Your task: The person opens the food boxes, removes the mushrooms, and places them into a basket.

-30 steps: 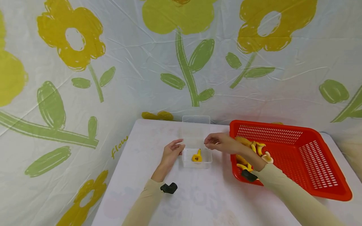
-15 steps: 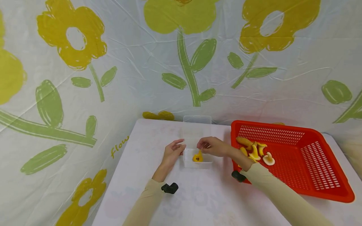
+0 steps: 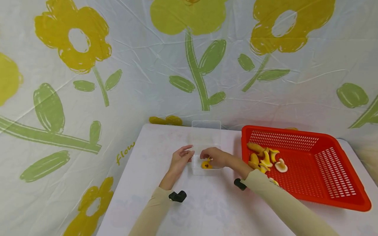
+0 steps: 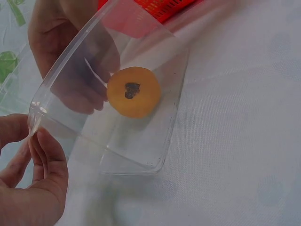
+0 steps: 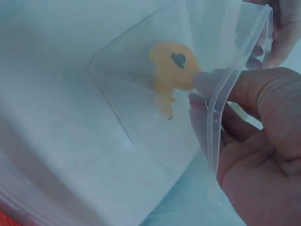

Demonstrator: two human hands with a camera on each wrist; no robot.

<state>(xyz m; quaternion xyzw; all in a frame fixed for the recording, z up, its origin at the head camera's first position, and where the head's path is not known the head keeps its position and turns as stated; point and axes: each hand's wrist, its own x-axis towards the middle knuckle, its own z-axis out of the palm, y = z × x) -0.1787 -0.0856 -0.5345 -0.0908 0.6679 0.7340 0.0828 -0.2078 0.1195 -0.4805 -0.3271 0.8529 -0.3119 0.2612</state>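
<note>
My left hand (image 3: 178, 160) pinches the rim at the near-left corner of a clear plastic box (image 4: 160, 165), thumb and fingers on either side. Lying in the box is a yellow mushroom (image 5: 176, 63) with a dark patch on its cap; its short stem points away from the left wrist camera. My right hand (image 3: 217, 157) reaches over the right wall into the box. Its thumb and forefinger tips meet at the edge of the mushroom's cap, seen through the clear plastic in the right wrist view. The hand hides part of the mushroom in the head view.
The box's clear lid (image 3: 206, 131) stands raised behind it. To the right is a red perforated basket (image 3: 313, 170) with several yellow and brown mushrooms (image 3: 267, 159) at its left end. A flower-printed cloth (image 3: 141, 59) hangs behind the white table (image 3: 153, 141).
My right hand has come from just right of the box, leftward and down into it, onto the mushroom. The left hand stays at the box's corner.
</note>
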